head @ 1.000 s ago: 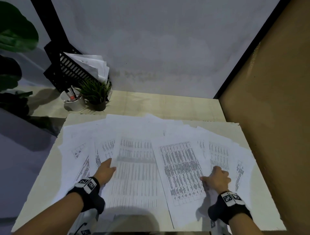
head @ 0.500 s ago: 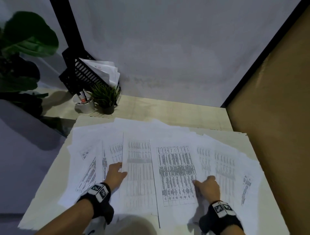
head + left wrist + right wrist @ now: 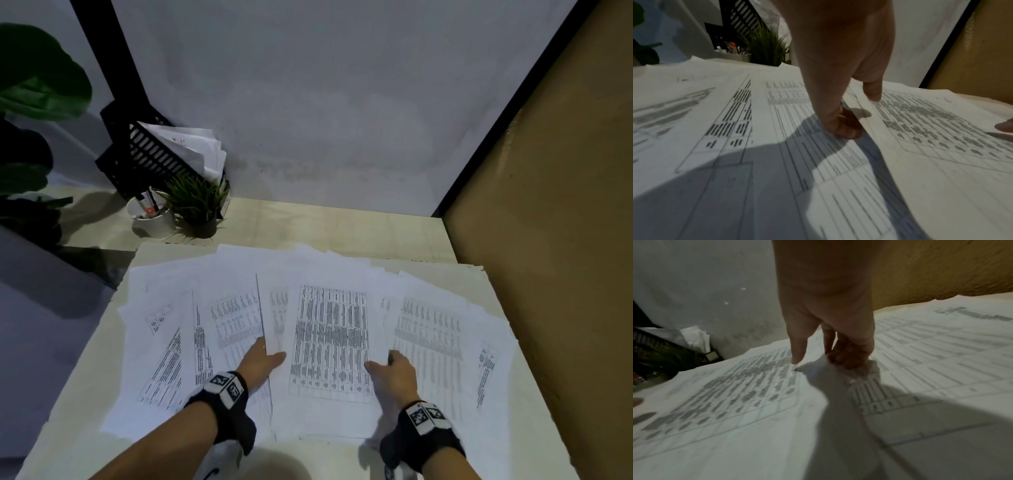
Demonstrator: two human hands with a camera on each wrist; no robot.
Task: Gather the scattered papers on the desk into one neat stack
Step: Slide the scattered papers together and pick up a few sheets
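A middle sheet is being pinched at its left edge by the left hand, fingers tucked beneath and thumb on top, and at its right edge by the right hand. The papers are being left fanned, overlapping, across the desk.

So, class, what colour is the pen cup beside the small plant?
White. The cup shows best in the head view, beside the plant.
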